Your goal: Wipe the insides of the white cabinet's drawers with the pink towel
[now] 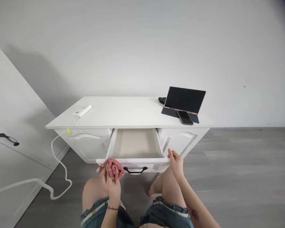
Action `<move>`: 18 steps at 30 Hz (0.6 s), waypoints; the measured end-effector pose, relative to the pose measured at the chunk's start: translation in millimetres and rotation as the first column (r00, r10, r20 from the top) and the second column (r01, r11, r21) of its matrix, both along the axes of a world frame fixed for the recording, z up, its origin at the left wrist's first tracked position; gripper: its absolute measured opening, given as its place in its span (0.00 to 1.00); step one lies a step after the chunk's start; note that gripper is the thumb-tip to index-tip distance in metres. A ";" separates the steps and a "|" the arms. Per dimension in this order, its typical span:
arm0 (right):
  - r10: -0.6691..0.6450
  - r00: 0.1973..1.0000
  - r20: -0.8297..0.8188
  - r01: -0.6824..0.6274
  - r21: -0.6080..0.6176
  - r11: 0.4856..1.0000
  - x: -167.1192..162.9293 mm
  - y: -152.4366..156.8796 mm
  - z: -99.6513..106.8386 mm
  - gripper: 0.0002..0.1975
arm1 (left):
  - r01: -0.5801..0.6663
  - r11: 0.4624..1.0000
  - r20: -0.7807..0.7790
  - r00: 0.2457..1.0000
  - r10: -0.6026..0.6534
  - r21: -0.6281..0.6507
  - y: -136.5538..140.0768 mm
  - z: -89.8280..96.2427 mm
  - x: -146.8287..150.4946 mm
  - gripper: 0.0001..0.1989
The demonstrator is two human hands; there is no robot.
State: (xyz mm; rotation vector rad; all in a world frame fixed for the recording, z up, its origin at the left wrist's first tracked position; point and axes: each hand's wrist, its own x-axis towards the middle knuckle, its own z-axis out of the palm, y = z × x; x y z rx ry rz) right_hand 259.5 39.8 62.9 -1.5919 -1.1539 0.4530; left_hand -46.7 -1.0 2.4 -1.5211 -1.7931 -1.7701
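A white drawer [136, 144] stands pulled out of the cabinet, and its bare inside shows. My left hand [111, 188] is closed on a bunched pink cloth [114, 168], which lies against the left end of the drawer front [154, 166]. At the opposite end, my right hand [176, 163] grips the drawer front's right edge, with thumb and fingers pinched together there. Between the two hands sits the black drawer handle [135, 171], which neither one touches.
On the white cabinet top [123, 110] a tablet [185, 99] leans on its stand, with a phone [185, 117] in front and a black item [161, 100] behind. A white power strip [84, 111] trails a cord [66, 172] leftward. A white wardrobe [16, 110] stands left.
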 end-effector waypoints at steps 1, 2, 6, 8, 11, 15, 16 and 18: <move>0.004 1.000 0.002 -0.004 -0.003 1.000 0.1 0.2 -0.3 0.26 | -0.015 1.000 0.072 0.997 0.016 -0.017 1.0 -2.7 -2.9 0.20; 0.008 1.000 0.004 -0.008 -0.007 1.000 0.2 0.5 -0.6 0.26 | -0.038 0.999 0.133 0.990 0.042 -0.035 2.2 -5.9 -6.0 0.21; 0.014 1.000 0.003 -0.014 -0.015 1.000 0.4 1.3 -0.6 0.26 | -0.143 0.985 0.299 0.940 0.165 -0.093 6.6 -17.9 -12.4 0.24; 0.011 1.000 -0.002 -0.011 -0.006 1.000 0.0 1.6 -0.7 0.26 | -0.133 0.988 0.303 0.941 0.152 -0.082 5.8 -20.2 -5.9 0.22; 0.001 1.000 0.000 -0.001 0.007 1.000 -0.6 2.2 -1.9 0.26 | -0.013 0.996 0.199 0.980 0.030 -0.087 -0.1 -19.6 15.6 0.19; 0.000 1.000 0.020 0.000 -0.007 1.000 0.8 3.8 -1.7 0.27 | 0.091 0.989 -0.046 0.994 -0.097 -0.117 -7.9 -16.2 42.7 0.15; 0.004 1.000 0.027 -0.004 -0.013 1.000 1.6 4.2 -0.7 0.28 | 0.105 0.988 -0.107 0.987 -0.117 -0.109 -8.4 -14.9 46.7 0.14; 0.018 0.999 0.044 -0.017 -0.024 1.000 3.4 5.0 2.6 0.29 | 0.123 0.990 -0.216 0.967 -0.136 -0.072 -7.9 -11.4 52.4 0.13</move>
